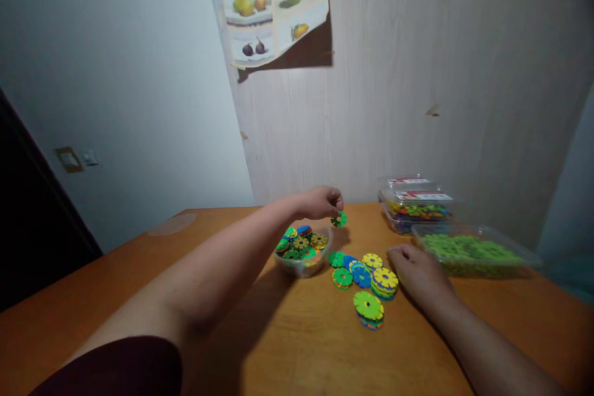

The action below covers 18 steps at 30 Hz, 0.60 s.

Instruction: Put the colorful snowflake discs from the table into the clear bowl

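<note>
My left hand [322, 201] reaches over the table and pinches a green flower-shaped plastic disc [339, 220], held just above and to the right of a clear bowl [304, 266] filled with several coloured discs. My right hand [419, 271] rests on the orange table [297, 346], fingers loosely curled, with nothing visible in it. It lies next to a yellow-topped stack of discs [385, 282]. More loose discs in green, blue and yellow [355, 267] lie between the bowl and my right hand. Another yellow-green stack [368, 308] sits nearer to me.
At the back right stand stacked clear boxes of mixed coloured pieces [415, 207] and an open clear tray of green pieces [468, 252]. A fruit poster [276, 12] hangs on the pale wall behind. A faint round mark [172, 223] shows at the table's far left.
</note>
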Tool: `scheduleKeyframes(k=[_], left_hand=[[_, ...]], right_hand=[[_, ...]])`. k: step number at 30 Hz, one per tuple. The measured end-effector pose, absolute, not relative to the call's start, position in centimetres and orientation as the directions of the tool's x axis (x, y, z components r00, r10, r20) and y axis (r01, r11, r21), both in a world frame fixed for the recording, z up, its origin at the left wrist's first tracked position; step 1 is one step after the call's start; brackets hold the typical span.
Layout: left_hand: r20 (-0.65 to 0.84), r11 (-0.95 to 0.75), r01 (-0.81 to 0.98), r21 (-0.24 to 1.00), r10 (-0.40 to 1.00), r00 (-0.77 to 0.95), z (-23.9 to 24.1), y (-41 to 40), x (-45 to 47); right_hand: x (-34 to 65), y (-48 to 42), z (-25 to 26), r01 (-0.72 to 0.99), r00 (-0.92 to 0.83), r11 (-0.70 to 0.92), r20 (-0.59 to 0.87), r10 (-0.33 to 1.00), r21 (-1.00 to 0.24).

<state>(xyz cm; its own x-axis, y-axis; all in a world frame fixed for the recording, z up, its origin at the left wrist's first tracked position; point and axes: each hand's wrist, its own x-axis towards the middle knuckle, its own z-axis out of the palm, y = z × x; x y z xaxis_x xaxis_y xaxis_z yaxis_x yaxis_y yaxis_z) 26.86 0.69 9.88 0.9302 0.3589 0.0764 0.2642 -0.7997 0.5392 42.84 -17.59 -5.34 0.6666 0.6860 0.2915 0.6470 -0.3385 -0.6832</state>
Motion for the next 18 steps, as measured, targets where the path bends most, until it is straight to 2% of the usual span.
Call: scheduleKeyframes(k=[5,9,18], left_hand=[[0.067,-0.683,0.336,0.648,0.491,0.868,10.3,2.5,20.1],[0.021,-0.657,0.446,0.607,0.575,0.818,8.9,3.5,16.7],[-0.001,-0.646,0.549,0.53,0.647,0.762,6.9,3.5,14.3]], right_hand=[[43.5,-17.4,-5.7,0.643,0.657,-0.362,0.244,0.713,-0.674],[43.4,-17.7,-5.5,0.617,0.672,-0.377,0.214,0.709,-0.691],[43.5,-17.9,-5.2,0.622,0.675,-0.389,0.214,0.706,-0.68]])
